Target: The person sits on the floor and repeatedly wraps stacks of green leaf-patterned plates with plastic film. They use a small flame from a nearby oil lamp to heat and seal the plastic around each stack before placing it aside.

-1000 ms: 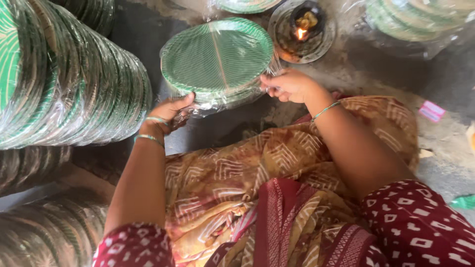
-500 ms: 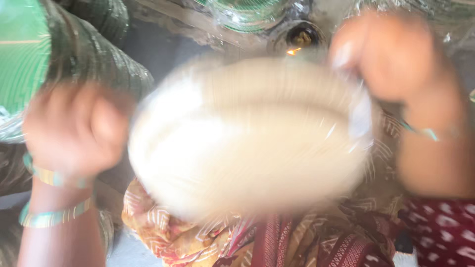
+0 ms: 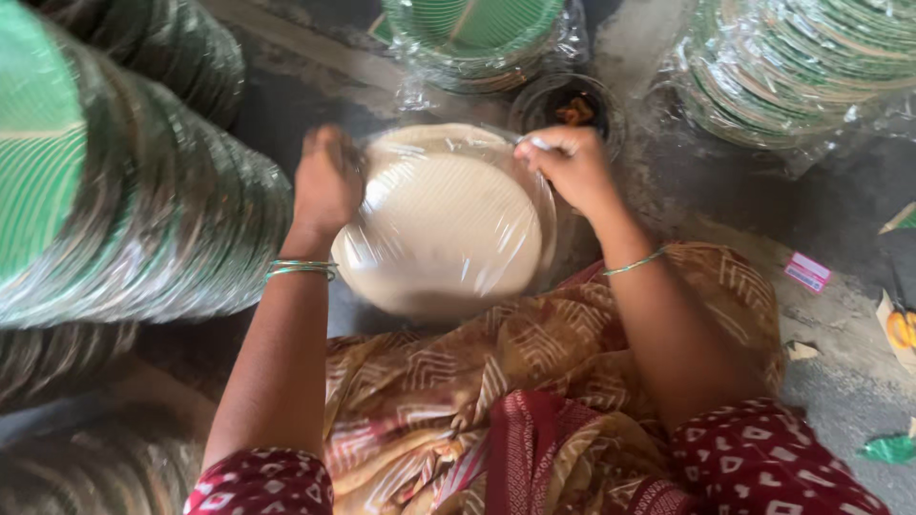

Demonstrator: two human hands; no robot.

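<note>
- A bundle of paper plates (image 3: 444, 224) wrapped in clear plastic lies pale underside up, just in front of the person's patterned lap cloth (image 3: 534, 381); this bundle is the landmark for what follows.
- The left hand (image 3: 326, 181) is at the bundle's left rim, fingers curled closed onto the edge and the plastic there.
- The right hand (image 3: 570, 164) is at the bundle's upper right rim, fingers pinched shut on the plastic wrap; what exactly lies between the fingertips is too blurred to tell.
- Green bangles (image 3: 301, 269) circle the left wrist, just left of the bundle's lower edge; a thin bangle (image 3: 634, 262) circles the right wrist, right of the bundle.
- A small dark bowl (image 3: 570, 105) with something orange inside stands just beyond the bundle's upper right, near the right hand.
- A wrapped stack of green plates (image 3: 477, 33) lies beyond the bundle, a little past its far edge.
- Another wrapped stack of green plates (image 3: 801, 67) sits well to the bundle's upper right.
- A long roll of stacked green plates (image 3: 124, 200) lies on its side to the bundle's left.
</note>
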